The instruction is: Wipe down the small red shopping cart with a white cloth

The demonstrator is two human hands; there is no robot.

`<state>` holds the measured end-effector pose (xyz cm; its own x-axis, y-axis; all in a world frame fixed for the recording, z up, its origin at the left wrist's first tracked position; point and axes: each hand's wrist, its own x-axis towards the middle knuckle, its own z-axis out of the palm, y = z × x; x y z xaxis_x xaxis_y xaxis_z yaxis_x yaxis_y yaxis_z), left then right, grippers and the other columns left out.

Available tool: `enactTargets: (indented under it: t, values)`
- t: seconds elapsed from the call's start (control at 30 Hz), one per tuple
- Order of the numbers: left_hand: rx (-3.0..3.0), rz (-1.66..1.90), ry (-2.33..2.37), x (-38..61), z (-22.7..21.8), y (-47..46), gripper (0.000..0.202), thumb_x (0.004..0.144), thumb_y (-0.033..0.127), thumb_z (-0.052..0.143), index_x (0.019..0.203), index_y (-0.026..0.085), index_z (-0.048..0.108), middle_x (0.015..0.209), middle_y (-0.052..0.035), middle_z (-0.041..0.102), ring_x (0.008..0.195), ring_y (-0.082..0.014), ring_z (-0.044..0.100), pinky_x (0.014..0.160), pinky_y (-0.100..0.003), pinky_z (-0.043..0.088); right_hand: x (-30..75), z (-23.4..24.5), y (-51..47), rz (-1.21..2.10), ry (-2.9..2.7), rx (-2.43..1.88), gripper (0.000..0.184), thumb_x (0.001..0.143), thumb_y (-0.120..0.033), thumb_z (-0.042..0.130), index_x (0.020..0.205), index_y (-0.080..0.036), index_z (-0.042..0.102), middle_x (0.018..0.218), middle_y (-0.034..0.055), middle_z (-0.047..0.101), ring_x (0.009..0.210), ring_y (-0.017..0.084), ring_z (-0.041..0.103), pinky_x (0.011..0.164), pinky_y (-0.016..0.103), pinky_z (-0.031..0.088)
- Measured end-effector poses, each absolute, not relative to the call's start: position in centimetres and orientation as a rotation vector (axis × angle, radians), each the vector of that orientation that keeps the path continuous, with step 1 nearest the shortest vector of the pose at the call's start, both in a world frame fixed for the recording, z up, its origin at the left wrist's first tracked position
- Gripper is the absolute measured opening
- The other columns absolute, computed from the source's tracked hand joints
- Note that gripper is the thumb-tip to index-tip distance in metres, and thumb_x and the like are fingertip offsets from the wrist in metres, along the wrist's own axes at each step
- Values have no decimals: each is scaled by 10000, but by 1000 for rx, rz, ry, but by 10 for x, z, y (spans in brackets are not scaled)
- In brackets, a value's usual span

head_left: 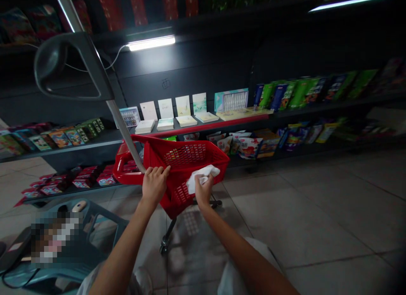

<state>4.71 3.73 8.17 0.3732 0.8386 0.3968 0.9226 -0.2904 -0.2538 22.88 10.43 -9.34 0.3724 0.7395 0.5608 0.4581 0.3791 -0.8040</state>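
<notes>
A red plastic shopping cart (177,176) with perforated sides stands on wheels before me. My left hand (155,185) is closed over its near rim, just beside the foot of a metal pole (125,126). In my right hand (203,189) is a crumpled white cloth (196,180), held at the near side of the basket toward its front end. Part of the cloth is hidden by my fingers, and whether it touches the plastic I cannot tell. A grey loop-shaped handle (72,66) is fixed higher up on the pole.
Dark store shelves (196,129) run behind the cart, bearing white boxes (184,120), green and blue packs (298,94) and snack bags (250,145). A grey-blue plastic stool (91,210) stands at lower left with items on it. Tiled floor (311,210) stretches to the right.
</notes>
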Motion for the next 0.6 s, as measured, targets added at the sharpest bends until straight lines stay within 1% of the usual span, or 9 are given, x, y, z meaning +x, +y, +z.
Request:
enactTargets:
  t: [0.07, 0.13, 0.23, 0.3, 0.37, 0.43, 0.53, 0.6]
  values:
    - [-2200, -246, -1526, 51, 83, 39, 466, 995, 146, 430, 1426, 206, 596, 1069, -127, 732, 988, -252, 654, 892, -409, 400, 212, -82, 88, 261, -1171, -1194, 653, 904, -274, 536, 1522, -178, 344, 1447, 195, 492, 1374, 299, 480, 1143, 492, 415]
    - [-2205, -227, -1521, 54, 85, 39, 481, 993, 141, 427, 1447, 187, 577, 1068, -130, 734, 989, -251, 655, 895, -405, 394, 198, -74, 73, 293, -1222, -1127, 628, 880, -233, 574, 1485, -188, 415, 1430, 179, 508, 1373, 301, 480, 1154, 504, 409]
    - [-2238, -239, -1501, 58, 89, 37, 473, 1027, 214, 389, 1463, 133, 555, 1109, -149, 737, 1002, -253, 661, 921, -411, 390, 180, -66, 58, 409, -1381, -1004, 493, 880, -183, 574, 1371, -211, 536, 1253, 132, 603, 1238, 277, 576, 1076, 464, 484]
    - [-2275, -263, -1480, 61, 93, 37, 489, 1054, 281, 349, 1475, 119, 538, 1205, -161, 728, 1062, -256, 664, 954, -416, 385, 168, -64, 52, 471, -1465, -915, 450, 881, -173, 587, 1329, -218, 569, 1186, 112, 624, 1156, 261, 613, 1024, 433, 518]
    - [-2316, -247, -1451, 63, 96, 38, 498, 1071, 307, 312, 1475, 117, 532, 1339, -168, 684, 1170, -259, 647, 981, -415, 378, 158, -63, 51, 484, -1496, -844, 457, 885, -184, 608, 1339, -221, 565, 1205, 111, 630, 1144, 259, 623, 1015, 428, 527]
    - [-2355, -171, -1420, 66, 100, 40, 491, 1080, 311, 293, 1445, 113, 555, 1428, -175, 631, 1234, -267, 628, 978, -416, 378, 151, -65, 52, 463, -1511, -792, 496, 898, -194, 604, 1388, -231, 537, 1269, 112, 625, 1211, 268, 607, 1048, 446, 515]
    - [-2393, -56, -1422, 69, 104, 45, 464, 1089, 344, 296, 1358, 136, 612, 1398, -162, 654, 1160, -270, 664, 918, -412, 387, 146, -71, 58, 388, -1561, -780, 583, 914, -196, 574, 1486, -241, 469, 1365, 113, 597, 1329, 288, 539, 1115, 496, 464]
    - [-2392, -51, -1449, 71, 105, 47, 451, 1091, 372, 305, 1326, 155, 624, 1343, -144, 689, 1112, -261, 676, 899, -404, 382, 143, -77, 61, 315, -1601, -839, 621, 923, -198, 565, 1529, -223, 430, 1392, 130, 581, 1354, 308, 506, 1142, 530, 429]
